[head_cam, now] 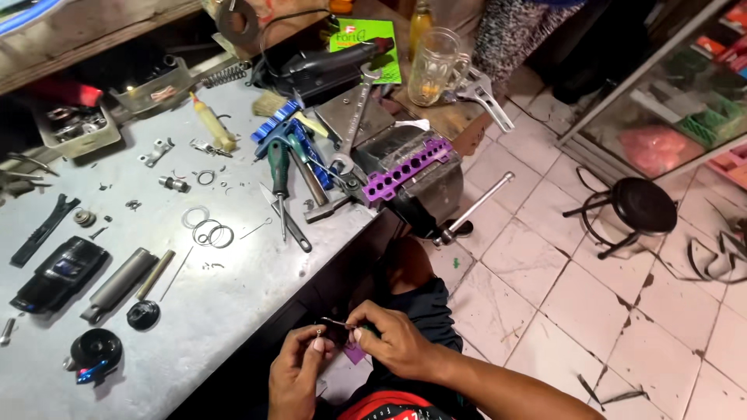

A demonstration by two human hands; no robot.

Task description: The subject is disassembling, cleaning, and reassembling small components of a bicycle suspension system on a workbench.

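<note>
While the left hand (299,365) pinches its tip, the right hand (393,342) grips the thin metal rod (336,322).

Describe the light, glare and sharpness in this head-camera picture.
Head view: even, soft light; dull sheen on the grey workbench; wide-angle bend at the edges. The left hand and right hand are slightly soft, the small metal part between them too tiny to resolve; the purple block is sharp.
</note>
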